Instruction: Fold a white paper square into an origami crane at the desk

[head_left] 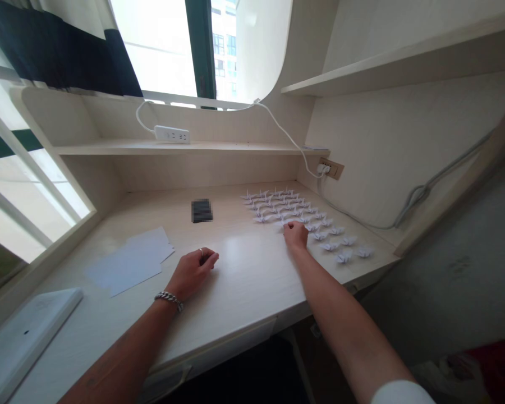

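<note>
My right hand [295, 234] reaches to the near side of several rows of small white folded paper cranes [306, 219] on the right of the desk. Its fingers are pinched at a white paper crane [280, 225], which is partly hidden by the fingertips. My left hand [196, 270] rests on the desk with its fingers curled in, and nothing shows in them. It wears a ring, and a chain bracelet circles the wrist. To its left lie white paper sheets [130, 261], overlapping and flat.
A blurred dark square object [202, 211] lies toward the back of the desk [239, 280]. At the left front is a white flat box-like object [29, 336]. A power strip [172, 134] sits on the low shelf, its cord running to a wall socket [330, 168].
</note>
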Demonstrator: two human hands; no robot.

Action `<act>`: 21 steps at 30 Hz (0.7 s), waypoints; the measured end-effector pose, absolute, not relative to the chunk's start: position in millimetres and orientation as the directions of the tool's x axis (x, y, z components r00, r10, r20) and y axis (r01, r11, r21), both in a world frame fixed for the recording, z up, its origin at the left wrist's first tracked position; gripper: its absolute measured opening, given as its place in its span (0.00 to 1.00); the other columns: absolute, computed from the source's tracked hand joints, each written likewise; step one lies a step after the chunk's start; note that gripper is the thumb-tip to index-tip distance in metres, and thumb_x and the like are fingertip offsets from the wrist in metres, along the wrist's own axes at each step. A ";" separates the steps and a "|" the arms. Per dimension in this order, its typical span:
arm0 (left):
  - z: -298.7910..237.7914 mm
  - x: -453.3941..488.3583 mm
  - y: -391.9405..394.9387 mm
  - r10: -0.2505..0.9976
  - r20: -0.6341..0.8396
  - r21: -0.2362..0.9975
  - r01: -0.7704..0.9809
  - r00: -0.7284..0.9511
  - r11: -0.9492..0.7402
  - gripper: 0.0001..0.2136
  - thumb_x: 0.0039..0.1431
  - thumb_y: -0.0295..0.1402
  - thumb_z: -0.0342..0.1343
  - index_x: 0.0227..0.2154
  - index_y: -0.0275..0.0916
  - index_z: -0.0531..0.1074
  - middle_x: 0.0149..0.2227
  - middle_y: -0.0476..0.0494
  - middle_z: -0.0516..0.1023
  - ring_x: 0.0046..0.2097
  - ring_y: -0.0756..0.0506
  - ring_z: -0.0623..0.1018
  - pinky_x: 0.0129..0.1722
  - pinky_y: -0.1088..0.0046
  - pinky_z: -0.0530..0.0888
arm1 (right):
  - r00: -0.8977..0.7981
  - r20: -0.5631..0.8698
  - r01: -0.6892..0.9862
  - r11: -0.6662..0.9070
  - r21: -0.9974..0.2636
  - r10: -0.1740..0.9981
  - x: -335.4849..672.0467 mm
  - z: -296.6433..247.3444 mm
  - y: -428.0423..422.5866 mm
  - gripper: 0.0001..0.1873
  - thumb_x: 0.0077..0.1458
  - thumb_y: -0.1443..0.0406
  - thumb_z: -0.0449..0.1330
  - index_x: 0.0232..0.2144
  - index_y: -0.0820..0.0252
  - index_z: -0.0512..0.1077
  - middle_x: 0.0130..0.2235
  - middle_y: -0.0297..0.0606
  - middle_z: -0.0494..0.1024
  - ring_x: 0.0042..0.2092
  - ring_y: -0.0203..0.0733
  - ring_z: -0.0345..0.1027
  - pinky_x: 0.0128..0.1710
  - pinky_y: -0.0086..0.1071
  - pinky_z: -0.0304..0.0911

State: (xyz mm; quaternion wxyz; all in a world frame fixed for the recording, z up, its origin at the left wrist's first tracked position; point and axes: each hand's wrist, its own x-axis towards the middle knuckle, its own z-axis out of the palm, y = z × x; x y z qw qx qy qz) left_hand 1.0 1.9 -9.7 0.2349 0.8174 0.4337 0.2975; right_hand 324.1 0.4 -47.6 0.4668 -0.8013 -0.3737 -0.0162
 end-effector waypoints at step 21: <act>-9.0 0.7 -0.1 0.862 0.250 0.629 0.603 0.440 -0.490 0.15 0.57 0.45 0.49 0.27 0.40 0.73 0.26 0.47 0.78 0.29 0.45 0.74 0.32 0.69 0.65 | 0.746 0.314 0.609 -0.412 -0.678 0.587 331.3 -41.9 -1.4 0.12 0.53 0.66 0.56 0.34 0.64 0.79 0.37 0.52 0.81 0.40 0.50 0.73 0.40 0.35 0.62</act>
